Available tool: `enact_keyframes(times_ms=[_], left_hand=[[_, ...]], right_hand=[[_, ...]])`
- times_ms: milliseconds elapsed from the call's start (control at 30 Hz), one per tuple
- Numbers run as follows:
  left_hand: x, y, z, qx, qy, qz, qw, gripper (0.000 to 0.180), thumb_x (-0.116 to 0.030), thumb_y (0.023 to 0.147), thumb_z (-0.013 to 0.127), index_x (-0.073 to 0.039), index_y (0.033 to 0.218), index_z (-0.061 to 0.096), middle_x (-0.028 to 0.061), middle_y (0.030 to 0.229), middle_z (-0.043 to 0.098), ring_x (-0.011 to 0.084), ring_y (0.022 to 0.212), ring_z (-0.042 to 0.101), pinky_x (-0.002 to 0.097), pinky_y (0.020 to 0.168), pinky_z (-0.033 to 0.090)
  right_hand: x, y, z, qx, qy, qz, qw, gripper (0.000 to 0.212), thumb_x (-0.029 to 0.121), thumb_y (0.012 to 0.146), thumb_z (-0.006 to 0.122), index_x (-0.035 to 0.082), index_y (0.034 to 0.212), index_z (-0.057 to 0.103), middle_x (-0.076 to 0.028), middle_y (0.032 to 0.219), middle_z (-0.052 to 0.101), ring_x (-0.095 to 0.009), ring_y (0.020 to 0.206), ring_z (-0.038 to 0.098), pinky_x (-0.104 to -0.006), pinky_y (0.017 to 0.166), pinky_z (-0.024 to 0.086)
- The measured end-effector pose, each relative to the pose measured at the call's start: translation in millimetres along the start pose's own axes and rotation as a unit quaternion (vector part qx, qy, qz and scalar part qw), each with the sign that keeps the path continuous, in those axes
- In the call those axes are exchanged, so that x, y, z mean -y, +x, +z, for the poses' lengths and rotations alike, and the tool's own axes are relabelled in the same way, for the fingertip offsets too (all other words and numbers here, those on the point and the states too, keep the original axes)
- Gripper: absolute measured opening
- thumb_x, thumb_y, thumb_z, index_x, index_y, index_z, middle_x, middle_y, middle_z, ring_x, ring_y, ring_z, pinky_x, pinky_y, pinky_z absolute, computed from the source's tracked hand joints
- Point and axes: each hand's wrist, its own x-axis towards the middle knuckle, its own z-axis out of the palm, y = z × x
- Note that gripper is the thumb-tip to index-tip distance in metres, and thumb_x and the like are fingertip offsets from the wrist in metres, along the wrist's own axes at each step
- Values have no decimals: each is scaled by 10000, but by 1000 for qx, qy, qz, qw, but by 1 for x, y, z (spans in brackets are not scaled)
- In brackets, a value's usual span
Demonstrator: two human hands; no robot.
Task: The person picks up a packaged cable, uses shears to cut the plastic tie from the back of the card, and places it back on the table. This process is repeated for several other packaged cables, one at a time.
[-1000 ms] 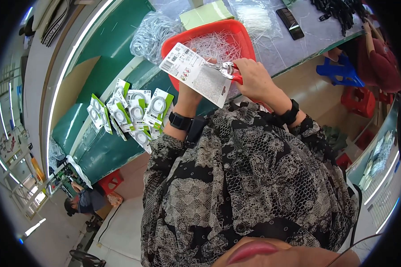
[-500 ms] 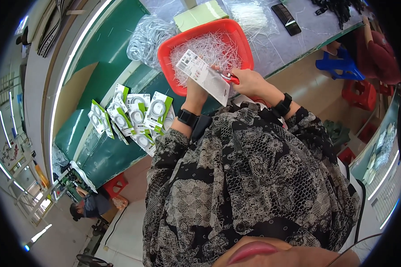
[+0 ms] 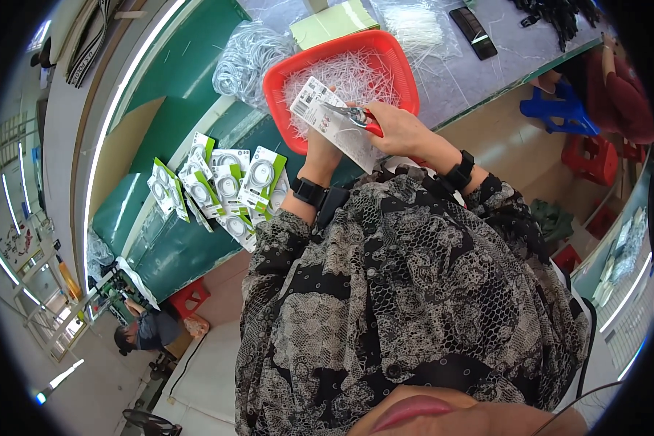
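My left hand is closed on a white cable package, supporting it from underneath with its back face up; most of the fingers are hidden behind the card. In my right hand are red-handled cutting pliers, their metal jaws lying over the upper part of the package. Whether the jaws grip anything there is too small to tell. Both hands are above the near edge of a red plastic basket, which holds a heap of thin white plastic strips.
Left of the basket, several green-and-white cable packages lie piled on the green bench. Behind stand bundled grey cables, a pale green box, bagged white ties and a phone. Other people sit at left and right.
My right hand has brought the pliers up and left, from beside the package's edge to over its face. The package stays in my left hand. The whole view has shifted slightly.
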Motion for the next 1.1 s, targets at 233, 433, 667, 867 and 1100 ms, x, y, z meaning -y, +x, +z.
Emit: enact_keyframes(times_ms=[233,433,667,867,1100], left_hand=[[6,5,-6,0,-16,-1,1000,440,-192,986,448,-99,1397,323,137,1093,606,231,968,622,349,804,533],[18,7,-9,-30,-20,8,999,440,-205,984,461,-102,1393,333,145,1078,610,257,965,628,378,823,530],[10,18,-26,-90,21,37,995,470,-239,986,466,-135,1417,307,166,1073,614,319,1013,624,442,845,526],[-3,21,-15,-95,17,60,994,468,-139,978,454,-61,1410,292,128,1045,603,279,1003,625,385,871,506],[5,19,-12,-103,4,66,993,456,-120,976,445,-65,1404,297,120,1039,605,269,996,627,369,878,502]], right_hand=[[2,4,4,37,49,36,997,484,251,799,568,46,1235,518,-223,1061,620,-370,999,602,-430,854,479],[-3,10,6,102,15,79,991,464,279,811,550,30,1202,524,-233,1002,637,-391,930,619,-445,828,485],[-22,-12,11,83,14,84,993,398,294,816,588,15,1095,534,-224,950,633,-398,897,612,-462,775,475],[-9,-25,1,28,-12,-4,1000,378,280,807,613,9,1053,519,-225,947,612,-395,899,604,-470,752,466],[-5,-18,6,60,1,18,998,353,259,803,611,13,1030,498,-227,936,602,-404,887,596,-473,738,468]])
